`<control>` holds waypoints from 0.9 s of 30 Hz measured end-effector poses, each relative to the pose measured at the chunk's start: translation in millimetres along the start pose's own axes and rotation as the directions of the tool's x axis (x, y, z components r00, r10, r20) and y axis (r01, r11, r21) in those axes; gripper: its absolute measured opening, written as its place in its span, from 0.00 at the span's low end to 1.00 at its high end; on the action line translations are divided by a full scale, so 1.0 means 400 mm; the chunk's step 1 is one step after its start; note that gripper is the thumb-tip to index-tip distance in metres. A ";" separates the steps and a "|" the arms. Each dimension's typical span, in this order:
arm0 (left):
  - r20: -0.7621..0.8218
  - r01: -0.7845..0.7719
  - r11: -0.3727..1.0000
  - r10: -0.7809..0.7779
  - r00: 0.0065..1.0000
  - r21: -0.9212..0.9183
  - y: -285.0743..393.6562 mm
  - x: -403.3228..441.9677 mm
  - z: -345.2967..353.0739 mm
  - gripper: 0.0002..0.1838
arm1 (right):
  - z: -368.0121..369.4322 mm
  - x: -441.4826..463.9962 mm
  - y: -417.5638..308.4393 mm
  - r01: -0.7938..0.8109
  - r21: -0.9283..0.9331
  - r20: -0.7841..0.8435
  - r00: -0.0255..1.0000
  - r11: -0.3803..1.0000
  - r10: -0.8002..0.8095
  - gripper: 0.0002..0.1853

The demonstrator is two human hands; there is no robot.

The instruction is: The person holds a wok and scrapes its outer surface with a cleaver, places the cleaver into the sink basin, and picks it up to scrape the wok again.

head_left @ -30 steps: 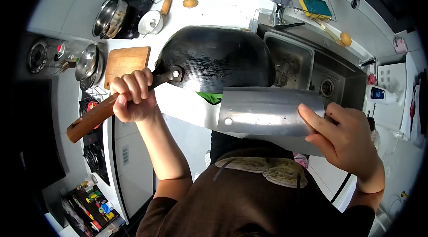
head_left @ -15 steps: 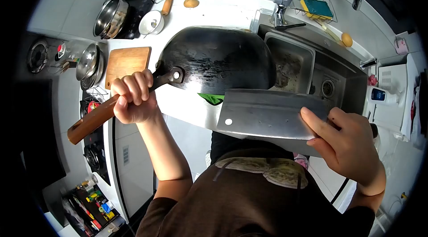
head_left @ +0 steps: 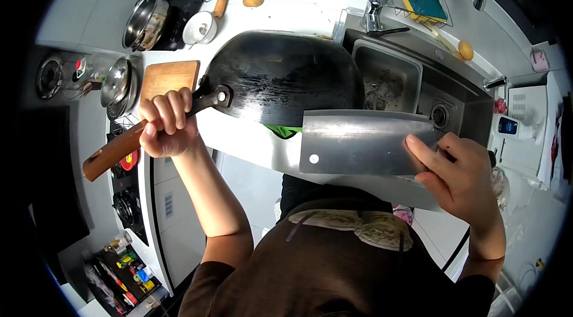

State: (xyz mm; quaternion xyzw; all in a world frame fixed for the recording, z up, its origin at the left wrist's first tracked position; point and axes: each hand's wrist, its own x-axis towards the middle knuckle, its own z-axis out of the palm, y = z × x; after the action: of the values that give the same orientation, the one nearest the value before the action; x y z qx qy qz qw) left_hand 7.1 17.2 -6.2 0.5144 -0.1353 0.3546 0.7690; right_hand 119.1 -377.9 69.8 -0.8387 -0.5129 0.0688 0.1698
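My left hand point(head_left: 169, 124) is closed around the brown wooden handle of a black wok point(head_left: 283, 81). The wok is tipped over the counter, its dark, scraped underside facing me. A wide-bladed cleaver point(head_left: 361, 144) is in my right hand point(head_left: 459, 177), with the index finger laid along the blade. The blade lies roughly level in front of the counter edge, just below the wok's lower right rim in view. Most of the cleaver's handle is hidden by my fingers. A bit of green cloth or similar point(head_left: 282, 131) shows under the wok.
To the right is a double sink point(head_left: 418, 87) with a faucet point(head_left: 374, 15) and a sponge point(head_left: 425, 8) in a wire rack. A wooden cutting board point(head_left: 170, 78), a white bowl point(head_left: 200, 28), a steel pot point(head_left: 145, 21) and a potato point(head_left: 253, 0) stand on the counter.
The wok and my left hand have shifted slightly left. The cleaver has risen a little in view and turned more level, my right hand moving with it.
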 end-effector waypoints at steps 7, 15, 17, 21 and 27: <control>0.027 -0.010 0.998 0.012 1.000 -0.067 -0.006 0.009 -0.005 0.13 | -0.001 0.017 0.009 0.035 -0.034 0.000 0.999 0.999 -0.035 0.23; 0.049 -0.008 0.996 0.013 0.999 -0.090 -0.009 0.013 -0.003 0.13 | -0.033 0.028 -0.015 0.027 -0.133 0.068 0.998 0.991 -0.018 0.25; 0.051 -0.004 0.996 0.009 0.999 -0.093 -0.008 0.014 0.000 0.13 | -0.043 0.030 -0.018 0.036 -0.148 0.084 0.996 0.988 -0.024 0.26; 0.046 -0.006 0.996 0.010 0.999 -0.090 -0.007 0.014 0.006 0.13 | -0.048 0.039 -0.024 0.063 -0.164 0.090 0.995 0.984 -0.049 0.28; 0.040 0.026 1.000 -0.026 0.999 0.005 0.000 0.012 0.015 0.13 | -0.055 0.035 -0.032 0.051 -0.179 0.129 0.991 0.983 -0.028 0.28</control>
State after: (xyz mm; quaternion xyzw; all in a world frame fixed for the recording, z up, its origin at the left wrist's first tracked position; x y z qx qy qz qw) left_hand 11.5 13.8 -0.9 0.5249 -0.1434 0.3343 0.7695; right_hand 121.3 -365.0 95.5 -0.8344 -0.5431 0.0711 0.0613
